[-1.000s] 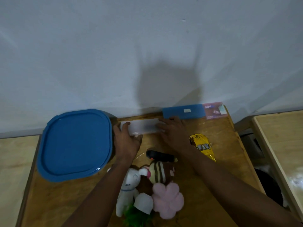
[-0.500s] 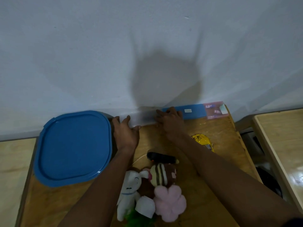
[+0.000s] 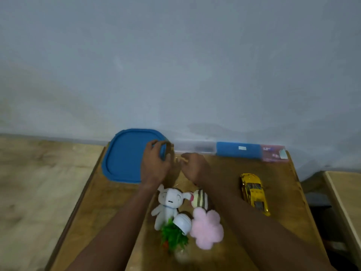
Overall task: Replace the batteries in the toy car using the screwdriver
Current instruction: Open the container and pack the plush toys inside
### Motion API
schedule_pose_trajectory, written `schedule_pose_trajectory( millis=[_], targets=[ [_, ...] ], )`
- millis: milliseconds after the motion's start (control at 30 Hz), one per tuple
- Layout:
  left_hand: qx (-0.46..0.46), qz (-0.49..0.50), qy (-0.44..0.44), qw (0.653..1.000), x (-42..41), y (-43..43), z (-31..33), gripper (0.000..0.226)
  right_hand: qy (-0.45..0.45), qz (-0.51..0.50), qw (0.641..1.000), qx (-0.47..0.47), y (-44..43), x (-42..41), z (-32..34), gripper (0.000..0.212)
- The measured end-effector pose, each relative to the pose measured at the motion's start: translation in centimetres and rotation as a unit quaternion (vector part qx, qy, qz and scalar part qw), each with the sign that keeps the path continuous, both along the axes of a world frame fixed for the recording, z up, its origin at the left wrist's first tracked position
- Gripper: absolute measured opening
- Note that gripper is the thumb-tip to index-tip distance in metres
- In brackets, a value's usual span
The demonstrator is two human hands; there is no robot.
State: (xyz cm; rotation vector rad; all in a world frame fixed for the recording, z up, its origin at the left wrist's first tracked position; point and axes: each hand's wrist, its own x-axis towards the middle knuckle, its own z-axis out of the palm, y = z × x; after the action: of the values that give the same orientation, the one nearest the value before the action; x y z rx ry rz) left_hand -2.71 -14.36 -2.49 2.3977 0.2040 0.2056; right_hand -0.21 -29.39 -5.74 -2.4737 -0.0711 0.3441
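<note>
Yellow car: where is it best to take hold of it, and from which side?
Grip the car across its middle, pinching its two long sides, coming from above. It lies roof up on the table, long and narrow, with bare wood along both flanks. The right hand is nearer.
</note>
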Motion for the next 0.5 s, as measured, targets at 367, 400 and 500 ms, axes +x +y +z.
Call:
schedule_pose_trajectory(
  millis=[367, 400, 500],
  targets=[
    [0.124, 0.108, 0.140, 0.976, -2.9, 15.5, 0.5, 0.072, 0.028, -0.080, 0.993, 0.086, 9.4, -3.3, 2.6, 0.040],
    [0.123, 0.113, 0.145, 0.975, -2.8, 16.7, 0.3, 0.071, 0.027, -0.098, 0.991, 0.082, 10.2, -3.3, 2.4, 0.043],
    [0.088, 0.103, 0.158, 0.978, -2.2, 19.7, -0.8, 0.059, 0.010, -0.158, 0.985, 0.063, 12.0, -3.5, 1.7, 0.044]
  ],
)
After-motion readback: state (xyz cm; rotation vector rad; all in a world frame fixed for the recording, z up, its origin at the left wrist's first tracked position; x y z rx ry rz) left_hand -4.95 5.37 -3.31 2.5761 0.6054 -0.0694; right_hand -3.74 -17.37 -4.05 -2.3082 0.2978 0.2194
